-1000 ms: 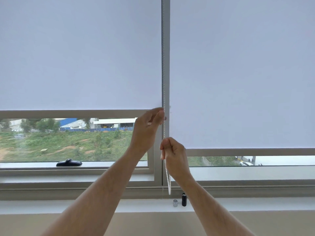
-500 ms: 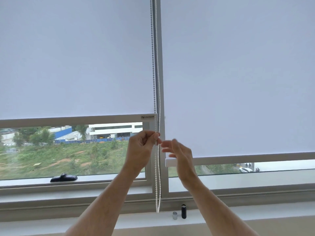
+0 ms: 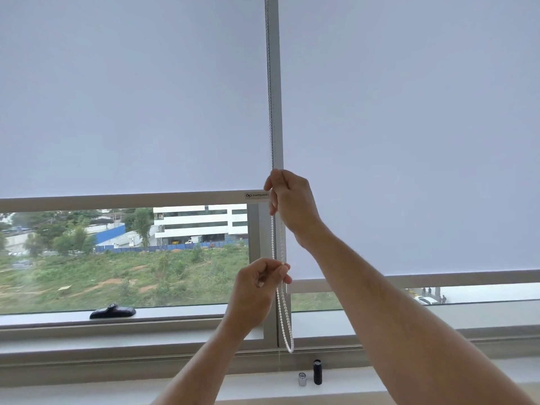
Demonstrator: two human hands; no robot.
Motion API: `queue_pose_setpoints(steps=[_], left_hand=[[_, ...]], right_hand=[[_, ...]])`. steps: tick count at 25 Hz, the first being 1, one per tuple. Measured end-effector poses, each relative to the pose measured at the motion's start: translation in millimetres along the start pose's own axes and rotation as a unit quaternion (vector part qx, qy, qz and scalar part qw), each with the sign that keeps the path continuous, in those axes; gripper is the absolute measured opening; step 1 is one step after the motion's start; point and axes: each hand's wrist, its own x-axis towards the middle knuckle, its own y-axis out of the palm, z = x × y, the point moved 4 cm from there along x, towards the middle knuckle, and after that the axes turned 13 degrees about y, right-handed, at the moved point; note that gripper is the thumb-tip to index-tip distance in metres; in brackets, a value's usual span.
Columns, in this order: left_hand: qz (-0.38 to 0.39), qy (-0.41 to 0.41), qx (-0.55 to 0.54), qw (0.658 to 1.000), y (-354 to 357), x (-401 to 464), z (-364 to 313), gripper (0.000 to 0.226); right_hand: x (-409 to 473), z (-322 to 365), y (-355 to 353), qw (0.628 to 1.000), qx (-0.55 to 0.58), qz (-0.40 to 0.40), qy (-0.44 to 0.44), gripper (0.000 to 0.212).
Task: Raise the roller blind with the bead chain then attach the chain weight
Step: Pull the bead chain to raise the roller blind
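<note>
A white bead chain [image 3: 284, 314] hangs along the grey window mullion between two white roller blinds. My right hand [image 3: 292, 201] grips the chain high up, level with the left blind's bottom bar [image 3: 122, 198]. Lower down, my left hand [image 3: 258, 285] pinches one strand between thumb and fingers. The chain's loop ends just above the sill. Two small cylinders stand on the sill below it: a silver one [image 3: 302, 379] and a taller black one [image 3: 317, 372]. The left blind [image 3: 131, 97] hangs higher than the right blind [image 3: 409, 141].
A black window handle [image 3: 112, 312] lies on the lower frame at the left. The white sill [image 3: 117, 390] runs across the bottom. Grass and buildings show through the glass below both blinds.
My right hand has gone up and closed on the chain above my left hand. My left hand has dropped lower with its strand. The left blind's bottom bar sits slightly higher against the scenery.
</note>
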Motion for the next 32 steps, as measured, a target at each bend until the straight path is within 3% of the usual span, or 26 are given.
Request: queue_pose_setpoints(steps=[2,3,6,9,15,19,23,27,29,32], left_hand=[[0.031,0.015,0.020,0.999,-8.9,4.0,-3.5,0.013],[0.043,0.022,0.032,0.998,-14.0,7.3,-6.7,0.024],[-0.005,0.042,0.056,0.998,-32.7,29.8,-18.7,0.049],[-0.049,0.061,0.058,0.995,-41.9,61.4,-44.1,0.034],[-0.035,0.074,0.029,0.996,-30.7,116.0,-100.9,0.021],[-0.067,0.061,0.016,0.996,-22.4,117.6,-101.3,0.019],[-0.086,0.047,0.038,0.994,-21.0,97.4,-90.2,0.018],[-0.094,0.048,0.043,0.993,-20.7,81.6,-86.8,0.017],[-0.088,0.053,0.050,0.993,-19.6,76.8,-86.0,0.016],[-0.084,0.059,0.067,0.992,-15.4,71.4,-84.4,0.017]], right_hand=[[-6.0,1.5,-3.3,1.000,0.007,-0.015,-0.017,0.037],[-8.5,1.7,-5.4,1.000,0.006,-0.019,-0.021,0.036],[-19.7,-0.3,-8.3,0.999,-0.012,-0.014,-0.029,0.034],[-34.6,-15.2,-6.9,0.999,-0.027,-0.018,-0.025,0.033],[-59.5,-40.1,-0.1,1.000,-0.008,-0.009,-0.013,0.037],[-73.6,-47.5,1.9,0.999,-0.036,0.007,-0.010,0.038],[-77.3,-53.5,-12.3,0.995,-0.067,0.072,-0.035,0.044],[-59.7,-39.0,-39.8,0.998,-0.001,-0.051,-0.048,0.059],[-45.6,-16.2,-43.0,0.994,-0.033,-0.100,-0.042,0.054],[-24.1,25.3,-34.5,0.993,-0.055,-0.096,-0.039,0.042]])
